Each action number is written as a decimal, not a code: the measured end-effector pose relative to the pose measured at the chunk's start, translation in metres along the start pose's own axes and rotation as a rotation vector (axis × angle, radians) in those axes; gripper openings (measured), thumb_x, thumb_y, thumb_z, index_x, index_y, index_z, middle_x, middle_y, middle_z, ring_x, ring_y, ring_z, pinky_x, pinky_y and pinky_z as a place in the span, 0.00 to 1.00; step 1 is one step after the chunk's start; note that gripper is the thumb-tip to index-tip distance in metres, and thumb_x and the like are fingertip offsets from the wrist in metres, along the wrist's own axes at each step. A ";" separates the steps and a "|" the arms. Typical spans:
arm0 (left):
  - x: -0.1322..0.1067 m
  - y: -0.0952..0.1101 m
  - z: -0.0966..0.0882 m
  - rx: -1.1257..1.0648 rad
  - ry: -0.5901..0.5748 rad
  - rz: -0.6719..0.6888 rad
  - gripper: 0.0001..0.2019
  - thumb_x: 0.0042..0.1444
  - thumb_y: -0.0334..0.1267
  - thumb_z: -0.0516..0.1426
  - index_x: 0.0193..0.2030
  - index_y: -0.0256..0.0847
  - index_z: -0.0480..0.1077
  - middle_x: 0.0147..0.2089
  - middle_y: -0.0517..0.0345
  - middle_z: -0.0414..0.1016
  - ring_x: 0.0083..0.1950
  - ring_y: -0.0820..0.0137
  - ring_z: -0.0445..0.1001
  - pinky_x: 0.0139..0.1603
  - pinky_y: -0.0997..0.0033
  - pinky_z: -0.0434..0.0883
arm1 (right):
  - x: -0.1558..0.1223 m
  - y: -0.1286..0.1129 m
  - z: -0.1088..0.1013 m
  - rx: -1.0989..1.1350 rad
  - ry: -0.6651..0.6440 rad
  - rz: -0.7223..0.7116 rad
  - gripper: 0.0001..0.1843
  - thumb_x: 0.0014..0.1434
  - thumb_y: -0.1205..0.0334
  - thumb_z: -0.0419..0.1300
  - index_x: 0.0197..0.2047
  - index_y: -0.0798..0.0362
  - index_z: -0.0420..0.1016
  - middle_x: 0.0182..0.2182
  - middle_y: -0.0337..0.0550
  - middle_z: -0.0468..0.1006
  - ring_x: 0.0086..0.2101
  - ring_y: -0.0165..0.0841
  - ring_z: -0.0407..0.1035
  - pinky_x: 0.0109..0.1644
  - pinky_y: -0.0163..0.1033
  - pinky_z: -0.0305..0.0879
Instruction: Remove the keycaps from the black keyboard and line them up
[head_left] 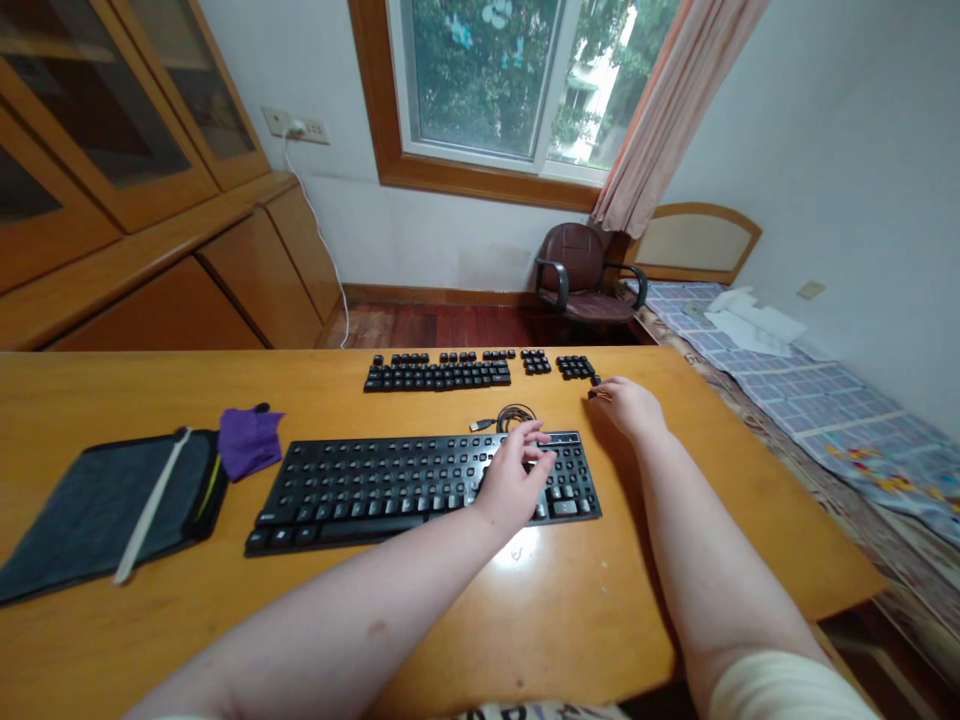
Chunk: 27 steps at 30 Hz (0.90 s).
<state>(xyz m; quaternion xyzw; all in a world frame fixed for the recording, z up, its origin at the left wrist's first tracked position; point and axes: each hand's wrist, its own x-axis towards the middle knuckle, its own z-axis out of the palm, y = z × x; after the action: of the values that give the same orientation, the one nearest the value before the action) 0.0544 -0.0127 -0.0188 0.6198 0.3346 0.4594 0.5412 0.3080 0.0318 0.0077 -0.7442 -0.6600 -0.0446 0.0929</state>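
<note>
A black keyboard (390,485) lies in front of me on the wooden desk (555,610). My left hand (516,475) rests on its right part, fingers curled over the keys near the number pad. Beyond it, loose black keycaps (439,371) are laid out in rows in the shape of a keyboard. My right hand (628,405) reaches to the right end of those rows, fingertips pinched on a small black keycap (594,381). The keyboard's coiled cable (512,415) lies between the two.
A dark zip pouch (97,510) with a white strip lies at the desk's left, a purple cloth (247,440) beside it. Wooden cabinets stand to the left. A brown chair (581,275) and a bed (810,400) are beyond the desk on the right.
</note>
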 end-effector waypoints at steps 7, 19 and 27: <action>0.000 0.000 0.001 0.039 -0.005 -0.013 0.18 0.55 0.31 0.55 0.53 0.38 0.61 0.45 0.49 0.72 0.39 0.72 0.73 0.48 0.65 0.68 | 0.012 0.009 0.026 -0.071 -0.018 0.050 0.13 0.57 0.53 0.55 0.39 0.44 0.80 0.43 0.39 0.76 0.38 0.34 0.70 0.37 0.34 0.62; 0.000 -0.002 0.002 0.024 -0.002 -0.023 0.18 0.54 0.30 0.55 0.53 0.40 0.61 0.45 0.51 0.71 0.37 0.74 0.72 0.46 0.67 0.69 | 0.012 0.019 0.031 -0.027 -0.015 -0.001 0.13 0.57 0.53 0.55 0.40 0.44 0.79 0.43 0.41 0.76 0.38 0.34 0.70 0.40 0.34 0.62; -0.001 -0.001 0.002 0.011 -0.012 -0.030 0.18 0.55 0.30 0.53 0.53 0.40 0.62 0.45 0.51 0.71 0.39 0.73 0.72 0.47 0.66 0.69 | 0.015 0.017 0.047 0.032 0.149 0.088 0.15 0.57 0.50 0.54 0.33 0.45 0.80 0.38 0.39 0.77 0.34 0.32 0.69 0.32 0.34 0.59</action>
<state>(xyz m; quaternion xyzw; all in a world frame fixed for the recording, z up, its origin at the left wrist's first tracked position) 0.0557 -0.0140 -0.0202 0.6204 0.3430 0.4457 0.5466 0.3243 0.0540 -0.0365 -0.7655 -0.6184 -0.0854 0.1555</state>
